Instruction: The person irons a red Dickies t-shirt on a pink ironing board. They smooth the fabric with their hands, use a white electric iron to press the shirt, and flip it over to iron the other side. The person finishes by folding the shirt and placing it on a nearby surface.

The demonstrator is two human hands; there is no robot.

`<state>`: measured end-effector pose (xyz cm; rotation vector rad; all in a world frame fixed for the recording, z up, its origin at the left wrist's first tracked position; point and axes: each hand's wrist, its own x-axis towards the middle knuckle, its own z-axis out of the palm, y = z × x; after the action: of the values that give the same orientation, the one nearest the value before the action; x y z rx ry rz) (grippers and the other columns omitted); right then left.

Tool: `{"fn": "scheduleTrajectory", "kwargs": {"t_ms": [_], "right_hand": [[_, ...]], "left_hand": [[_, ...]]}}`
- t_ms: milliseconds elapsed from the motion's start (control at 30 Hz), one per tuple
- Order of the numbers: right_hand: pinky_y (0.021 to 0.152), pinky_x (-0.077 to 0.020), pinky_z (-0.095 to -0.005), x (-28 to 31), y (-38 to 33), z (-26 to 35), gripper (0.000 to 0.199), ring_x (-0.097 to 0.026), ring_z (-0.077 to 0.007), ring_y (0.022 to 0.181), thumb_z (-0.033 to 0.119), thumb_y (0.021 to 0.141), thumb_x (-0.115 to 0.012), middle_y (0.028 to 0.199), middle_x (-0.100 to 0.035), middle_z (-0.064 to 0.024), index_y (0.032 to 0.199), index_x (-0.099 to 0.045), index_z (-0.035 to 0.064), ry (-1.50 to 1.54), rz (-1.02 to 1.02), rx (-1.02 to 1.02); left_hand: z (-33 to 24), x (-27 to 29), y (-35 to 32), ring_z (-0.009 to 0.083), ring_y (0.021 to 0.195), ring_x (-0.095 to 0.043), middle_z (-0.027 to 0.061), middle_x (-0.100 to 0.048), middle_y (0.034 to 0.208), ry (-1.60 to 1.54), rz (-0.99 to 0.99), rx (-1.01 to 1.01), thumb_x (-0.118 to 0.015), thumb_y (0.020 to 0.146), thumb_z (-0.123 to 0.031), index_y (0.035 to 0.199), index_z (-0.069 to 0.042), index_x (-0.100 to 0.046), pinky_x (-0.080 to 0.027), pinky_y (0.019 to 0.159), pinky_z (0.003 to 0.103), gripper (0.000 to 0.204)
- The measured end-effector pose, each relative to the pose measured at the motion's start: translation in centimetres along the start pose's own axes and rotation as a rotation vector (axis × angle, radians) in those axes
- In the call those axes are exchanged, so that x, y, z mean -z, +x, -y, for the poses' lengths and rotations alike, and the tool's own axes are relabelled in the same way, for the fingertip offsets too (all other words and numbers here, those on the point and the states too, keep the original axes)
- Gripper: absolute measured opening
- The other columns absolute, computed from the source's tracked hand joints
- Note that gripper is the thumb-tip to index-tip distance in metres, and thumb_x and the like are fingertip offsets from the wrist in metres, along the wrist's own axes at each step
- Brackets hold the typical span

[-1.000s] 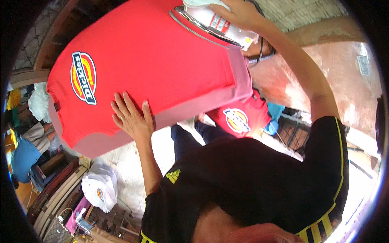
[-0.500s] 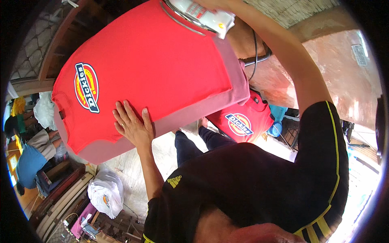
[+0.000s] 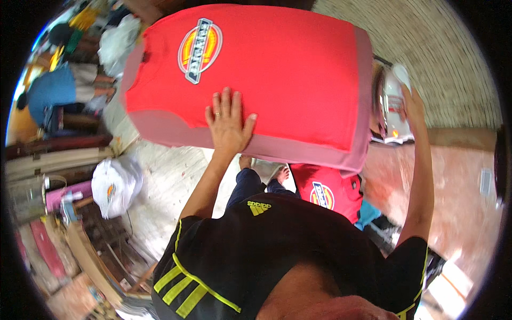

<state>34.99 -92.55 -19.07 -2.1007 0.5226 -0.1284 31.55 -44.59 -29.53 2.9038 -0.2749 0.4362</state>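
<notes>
A red T-shirt [image 3: 277,69] with a round printed emblem [image 3: 200,50] is spread over a mauve padded ironing board [image 3: 314,156]. My left hand [image 3: 230,120] lies flat on the shirt's near edge, fingers stretched out and holding nothing. Past the board's right end is a white and chrome clothes iron [image 3: 393,109]. My right hand [image 3: 414,113] is closed at its outer side, around the handle, though the fingers are partly hidden. Whether the iron rests on a support there cannot be made out.
Below the board's near edge lies another red shirt [image 3: 325,189] with the same emblem. A white plastic bag [image 3: 114,186] stands on the floor at the left. Wooden frames and clutter fill the lower left. A person in a blue shirt [image 3: 52,93] bends at the far left.
My right hand has brought the iron off the shirt's far right part to beyond the board's right end. My left hand stays flat on the shirt. The view has turned and shifted.
</notes>
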Motion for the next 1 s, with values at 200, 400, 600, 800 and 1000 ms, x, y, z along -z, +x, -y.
{"fn": "scheduleTrajectory", "kwargs": {"t_ms": [200,400,600,800,1000], "right_hand": [[0.049,-0.0454,-0.0331,-2.0,2.3,-2.3,0.050,-0.054,-0.0187,0.051,0.045,0.098,-0.053,0.066,-0.055,-0.0075,0.119,-0.054,0.0001,-0.031,-0.019,-0.110],[0.099,-0.0434,-0.0477,-3.8,-3.4,0.6,0.060,-0.055,-0.0405,0.116,0.033,0.090,-0.068,0.121,-0.058,-0.0245,0.136,-0.047,-0.0009,-0.848,-0.637,0.702],[0.085,-0.0518,-0.0396,-11.8,-13.5,-4.4,0.040,-0.064,-0.0332,0.101,0.023,0.091,-0.067,0.113,-0.063,-0.0190,0.125,-0.057,0.0034,-0.602,-0.275,0.361],[0.088,-0.0501,-0.0467,-15.5,-18.5,-3.8,0.047,-0.062,-0.0396,0.107,0.032,0.088,-0.068,0.115,-0.064,-0.0237,0.124,-0.057,0.0031,-0.463,-0.348,0.091],[0.080,-0.0531,-0.0447,-14.9,-16.5,-3.1,0.046,-0.068,-0.0373,0.092,0.033,0.084,-0.072,0.098,-0.070,-0.0216,0.115,-0.062,0.0005,-0.418,-0.224,-0.098]], "left_hand": [[1.8,1.3,-0.9,0.0393,0.139,-0.034,0.0159,-0.039,0.151,-0.120,-0.036,-0.037,-0.061,0.090,-0.045,0.139,-0.010,-0.051,-0.024,0.110,0.059,0.061],[13.7,3.2,2.5,0.0367,0.120,-0.054,0.0158,-0.062,0.123,-0.298,-0.166,0.010,-0.065,0.090,-0.030,0.117,-0.008,-0.066,-0.040,0.100,0.051,0.035],[31.1,2.4,2.5,0.0429,0.123,-0.050,0.0263,-0.052,0.135,0.186,-0.286,0.223,-0.062,0.091,-0.049,0.133,-0.006,-0.057,-0.039,0.104,0.052,0.060],[34.9,2.9,3.8,0.0475,0.118,-0.054,0.0328,-0.054,0.128,-0.074,-0.213,0.331,-0.065,0.088,-0.053,0.134,0.000,-0.054,-0.044,0.098,0.051,0.071],[39.9,3.7,4.1,0.0266,0.089,-0.065,0.0194,-0.068,0.107,-0.371,-0.187,0.508,-0.077,0.083,-0.042,0.121,0.006,-0.062,-0.050,0.079,0.037,0.063]]}}
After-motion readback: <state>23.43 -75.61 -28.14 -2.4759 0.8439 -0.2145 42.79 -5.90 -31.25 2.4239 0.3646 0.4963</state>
